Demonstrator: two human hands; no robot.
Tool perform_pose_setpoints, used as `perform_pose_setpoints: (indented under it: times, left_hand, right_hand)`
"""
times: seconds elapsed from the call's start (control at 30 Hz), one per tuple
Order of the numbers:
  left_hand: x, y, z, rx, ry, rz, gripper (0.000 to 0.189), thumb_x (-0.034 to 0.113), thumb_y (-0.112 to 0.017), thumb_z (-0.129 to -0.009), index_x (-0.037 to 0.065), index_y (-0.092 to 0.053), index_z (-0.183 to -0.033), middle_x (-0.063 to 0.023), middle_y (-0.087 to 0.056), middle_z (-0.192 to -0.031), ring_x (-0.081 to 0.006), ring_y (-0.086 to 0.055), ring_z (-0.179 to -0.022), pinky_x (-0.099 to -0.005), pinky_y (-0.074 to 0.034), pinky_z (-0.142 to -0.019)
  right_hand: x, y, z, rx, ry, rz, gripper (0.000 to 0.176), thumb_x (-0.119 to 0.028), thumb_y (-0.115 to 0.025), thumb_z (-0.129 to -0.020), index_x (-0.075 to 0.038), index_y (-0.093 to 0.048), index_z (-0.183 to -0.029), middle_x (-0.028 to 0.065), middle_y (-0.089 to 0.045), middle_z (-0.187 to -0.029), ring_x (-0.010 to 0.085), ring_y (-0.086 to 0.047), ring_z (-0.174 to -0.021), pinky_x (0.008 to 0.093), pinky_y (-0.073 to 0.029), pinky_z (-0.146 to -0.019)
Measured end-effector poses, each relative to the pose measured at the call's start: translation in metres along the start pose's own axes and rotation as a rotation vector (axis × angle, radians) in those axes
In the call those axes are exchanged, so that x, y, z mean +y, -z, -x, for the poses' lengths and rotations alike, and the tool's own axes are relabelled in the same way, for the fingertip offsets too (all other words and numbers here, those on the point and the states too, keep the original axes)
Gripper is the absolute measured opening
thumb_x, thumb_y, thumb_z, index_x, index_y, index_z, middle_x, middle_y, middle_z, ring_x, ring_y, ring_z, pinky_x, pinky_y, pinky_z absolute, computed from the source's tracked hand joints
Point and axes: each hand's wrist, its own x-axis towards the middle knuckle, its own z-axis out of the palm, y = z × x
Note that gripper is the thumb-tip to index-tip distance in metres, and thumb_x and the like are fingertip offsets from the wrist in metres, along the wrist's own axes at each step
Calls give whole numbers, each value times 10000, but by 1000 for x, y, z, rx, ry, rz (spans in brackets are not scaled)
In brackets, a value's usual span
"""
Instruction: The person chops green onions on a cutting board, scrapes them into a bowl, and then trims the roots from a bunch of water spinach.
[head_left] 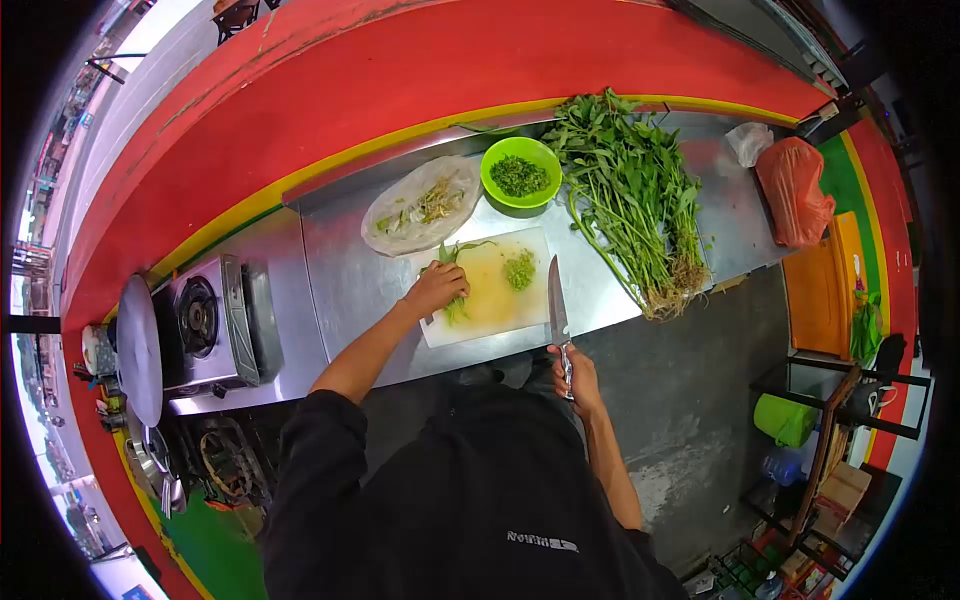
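My left hand point(437, 290) is closed over a bunch of green stalks point(455, 312) at the left side of the white cutting board point(490, 322). Leafy ends stick out above the fingers. In my right hand point(577, 374) is a kitchen knife point(557, 300), gripped by its handle, with the blade pointing away from me along the board's right edge. A small heap of chopped greens point(519, 269) lies on the right half of the board. Behind it stands a lime-green bowl point(498, 190) holding darker chopped leaves. Left of the bowl, a clear plastic bag point(385, 238) carries trimmings.
A large bundle of leafy greens with roots point(635, 200) lies right of the board. Further right sits a red plastic bag point(795, 190). A gas stove point(205, 320) stands at the left end of the steel counter point(340, 290). A shelf rack point(825, 440) is at lower right.
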Motion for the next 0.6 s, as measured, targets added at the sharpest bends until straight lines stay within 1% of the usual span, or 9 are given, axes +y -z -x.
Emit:
perform_pose_setpoints:
  times: [0.03, 0.1, 0.17, 0.23, 0.27, 0.4, 0.5, 0.57, 0.6]
  left_hand:
    - [0, 2, 0, -7, 3, 0, 83, 241, -688, -837, 192, -641, -884, 57, -582, -917, -144, -560, -990, -365, -362, -856]
    - [3, 5, 0, -19, 26, 10, 77, 233, -687, -843, 190, -639, -884, 56, -589, -922, -143, -562, -995, -367, -355, -856]
    - [3, 9, -4, -31, 43, 20, 70, 225, -685, -848, 188, -637, -884, 55, -595, -926, -142, -564, -999, -369, -348, -856]
    - [5, 16, -4, -4, 67, 117, 70, 222, -690, -862, 184, -641, -895, 52, -618, -930, -142, -570, -1011, -383, -328, -874]
    - [3, 20, -4, -17, 84, 170, 89, 240, -704, -866, 174, -668, -915, 54, -643, -932, -144, -575, -1024, -395, -308, -913]
    - [4, 33, -6, -43, 117, 235, 145, 284, -734, -858, 183, -727, -963, 56, -676, -949, -149, -583, -1025, -401, -288, -960]
    - [-1, 41, -12, -69, 63, 266, 167, 305, -738, -857, 193, -738, -981, 47, -693, -933, -146, -584, -1025, -400, -288, -962]
    - [-3, 52, -16, -43, 53, 246, 174, 311, -738, -857, 186, -748, -978, 33, -709, -912, -143, -596, -988, -397, -287, -963]
    - [-5, 59, -20, -44, 106, 283, 166, 304, -742, -858, 181, -753, -968, 26, -712, -904, -141, -604, -967, -399, -281, -966]
  right_hand:
    - [2, 0, -1, -3, -3, 2, 445, -386, -402, -1069, 6, -572, -1195, -18, -439, -652, 58, -342, -429, 234, -297, -381]
    - [2, -1, -2, -60, -1, -20, 465, -388, -419, -1065, 28, -561, -1215, -7, -467, -652, 71, -392, -438, 247, -342, -395]
    - [3, -4, -2, -53, 0, 15, 461, -386, -420, -1065, 28, -565, -1207, -7, -468, -653, 70, -391, -437, 248, -341, -395]
    - [5, -6, -4, -41, -6, 43, 456, -383, -420, -1065, 27, -568, -1199, -7, -469, -654, 70, -391, -437, 248, -340, -394]
    - [6, -6, -5, -48, -14, 19, 448, -381, -423, -1065, 23, -576, -1187, -7, -468, -653, 70, -393, -438, 248, -341, -395]
    - [8, -11, -7, -42, -51, 17, 428, -376, -427, -1065, 5, -595, -1161, -10, -466, -652, 70, -396, -441, 249, -342, -397]
    - [6, -15, -5, -37, -59, 36, 419, -372, -420, -1069, -5, -600, -1165, -11, -462, -652, 70, -395, -442, 246, -338, -401]
    - [8, -17, -4, -46, -34, 34, 418, -371, -419, -1070, -6, -600, -1167, -11, -464, -652, 70, -396, -443, 245, -336, -401]
    - [8, -17, -4, -59, -10, 35, 417, -370, -418, -1072, -7, -600, -1169, -10, -466, -653, 70, -398, -443, 245, -333, -401]
